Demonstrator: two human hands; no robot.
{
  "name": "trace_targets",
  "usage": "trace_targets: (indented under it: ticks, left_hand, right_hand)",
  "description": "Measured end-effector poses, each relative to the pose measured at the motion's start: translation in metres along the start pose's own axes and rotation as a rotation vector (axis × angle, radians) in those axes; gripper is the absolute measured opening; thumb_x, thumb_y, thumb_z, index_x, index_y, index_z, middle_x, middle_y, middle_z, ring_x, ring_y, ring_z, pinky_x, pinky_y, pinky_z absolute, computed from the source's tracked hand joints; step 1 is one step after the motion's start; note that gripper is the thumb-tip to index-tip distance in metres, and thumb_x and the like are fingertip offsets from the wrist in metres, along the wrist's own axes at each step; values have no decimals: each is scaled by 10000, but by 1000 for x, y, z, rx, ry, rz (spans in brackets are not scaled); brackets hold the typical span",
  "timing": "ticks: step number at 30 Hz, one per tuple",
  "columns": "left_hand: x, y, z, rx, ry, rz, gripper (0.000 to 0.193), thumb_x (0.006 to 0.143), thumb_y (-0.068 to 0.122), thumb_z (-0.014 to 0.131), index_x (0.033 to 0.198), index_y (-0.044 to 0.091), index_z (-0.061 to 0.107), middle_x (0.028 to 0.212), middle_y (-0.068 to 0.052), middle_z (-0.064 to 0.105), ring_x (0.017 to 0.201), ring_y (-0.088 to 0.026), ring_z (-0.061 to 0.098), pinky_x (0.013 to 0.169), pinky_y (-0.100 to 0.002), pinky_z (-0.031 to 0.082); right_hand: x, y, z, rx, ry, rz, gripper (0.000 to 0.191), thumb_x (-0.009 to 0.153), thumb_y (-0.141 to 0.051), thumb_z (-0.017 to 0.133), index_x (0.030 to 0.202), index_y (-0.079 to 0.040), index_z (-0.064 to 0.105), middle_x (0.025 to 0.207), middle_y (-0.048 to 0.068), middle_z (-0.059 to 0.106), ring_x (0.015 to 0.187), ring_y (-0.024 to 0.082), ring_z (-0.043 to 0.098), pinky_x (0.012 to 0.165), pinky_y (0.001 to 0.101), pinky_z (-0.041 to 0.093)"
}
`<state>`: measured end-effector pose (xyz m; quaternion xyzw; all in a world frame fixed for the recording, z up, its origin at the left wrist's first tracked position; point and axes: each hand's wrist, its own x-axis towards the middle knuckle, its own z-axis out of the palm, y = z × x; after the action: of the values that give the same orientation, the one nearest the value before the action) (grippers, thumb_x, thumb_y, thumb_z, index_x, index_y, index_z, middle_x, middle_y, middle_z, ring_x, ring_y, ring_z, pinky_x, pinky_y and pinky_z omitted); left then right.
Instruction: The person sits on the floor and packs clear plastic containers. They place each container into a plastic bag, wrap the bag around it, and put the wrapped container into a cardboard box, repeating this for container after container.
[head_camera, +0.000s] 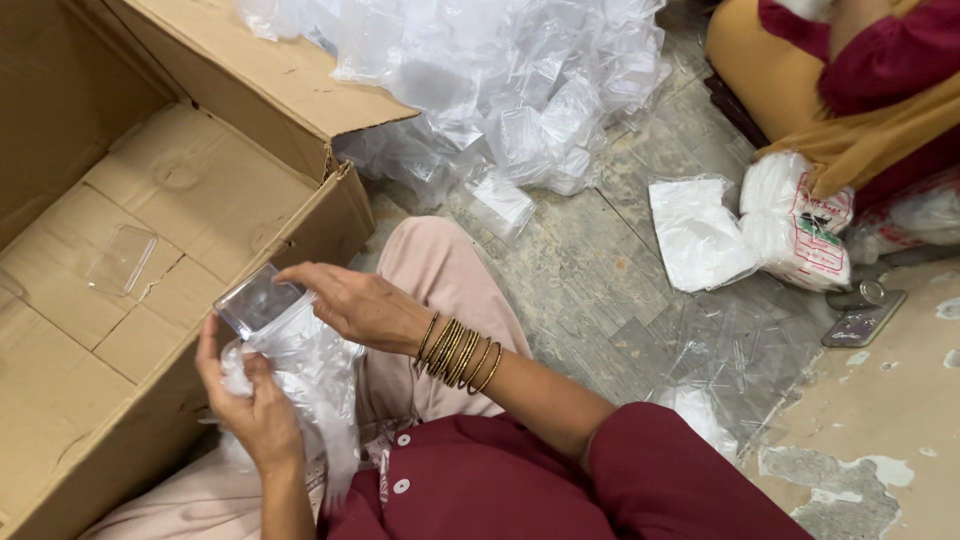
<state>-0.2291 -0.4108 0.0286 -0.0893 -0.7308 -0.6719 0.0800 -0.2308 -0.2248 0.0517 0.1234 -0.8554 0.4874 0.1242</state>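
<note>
My left hand grips a crumpled clear plastic bag over my lap. Out of the bag's top sticks a stack of clear plastic lids or small boxes, right at the cardboard box edge. My right hand, with several gold bangles on the wrist, rests its fingers on that stack and pinches it. One clear plastic lid lies alone on the floor of the open cardboard box at the left.
A heap of clear plastic bags and boxes lies on the floor ahead. White packets and a white bag sit at the right, beside a phone. Another person in red and mustard cloth sits at the top right.
</note>
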Motion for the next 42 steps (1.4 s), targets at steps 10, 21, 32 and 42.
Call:
trace_targets:
  ticks: [10, 21, 32, 42]
  left_hand:
    - [13, -15, -25, 86, 51, -49, 195, 1157, 150, 632, 1106, -30, 579, 944, 9, 590, 838, -61, 512, 755, -223, 453]
    - [37, -41, -40, -223, -96, -340, 124, 1094, 82, 670, 1147, -29, 663, 993, 0, 634, 855, -66, 545, 744, -209, 456]
    - [18, -72, -32, -187, -97, -335, 150, 1051, 82, 650, 1160, -15, 679, 1027, -4, 660, 858, -71, 567, 730, -206, 467]
    - [-14, -39, -25, -174, -437, -2, 192, 1011, 81, 632, 1172, -3, 694, 1057, -9, 684, 861, -76, 586, 718, -203, 476]
  right_hand:
    - [23, -9, 4, 91, 38, -152, 311, 933, 87, 510, 1210, -49, 555, 1329, 118, 611, 1259, 298, 641, 1069, 345, 527]
    - [7, 12, 25, 68, -9, 4, 365, 909, 81, 486, 1219, -47, 630, 1065, 135, 578, 986, 308, 653, 876, 391, 539]
    - [-22, 61, 54, 268, -114, 114, 429, 906, -8, 563, 1334, 19, 562, 1268, 169, 614, 1136, 306, 621, 969, 386, 511]
    - [-48, 40, -13, 994, -330, 527, 103, 1001, -114, 625, 931, -62, 679, 722, -54, 603, 540, -8, 477, 449, 147, 360]
